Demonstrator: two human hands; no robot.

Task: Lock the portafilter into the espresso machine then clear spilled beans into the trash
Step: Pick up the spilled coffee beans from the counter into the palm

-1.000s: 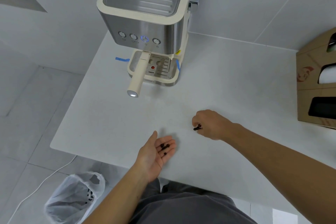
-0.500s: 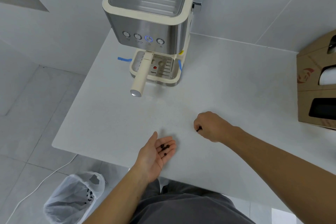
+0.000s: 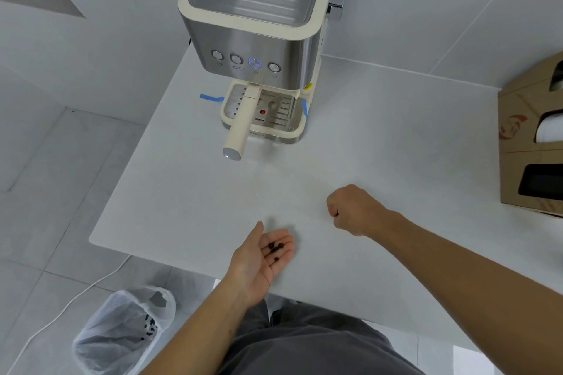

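While the portafilter [image 3: 240, 119] sits in the espresso machine [image 3: 259, 33] at the counter's [image 3: 396, 137] far edge, the left hand [image 3: 259, 256] lies cupped open at the near edge with three beans [image 3: 275, 248] on its fingers. The right hand [image 3: 355, 210] is fisted; contents hidden. Tilting that shallow palm toward the trash bag [image 3: 122, 329] could spill beans onto the floor.

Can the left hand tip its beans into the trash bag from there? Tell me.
Probably yes: the left hand lies open at the counter's near edge, and the trash bag stands open on the floor below-left, nothing between.
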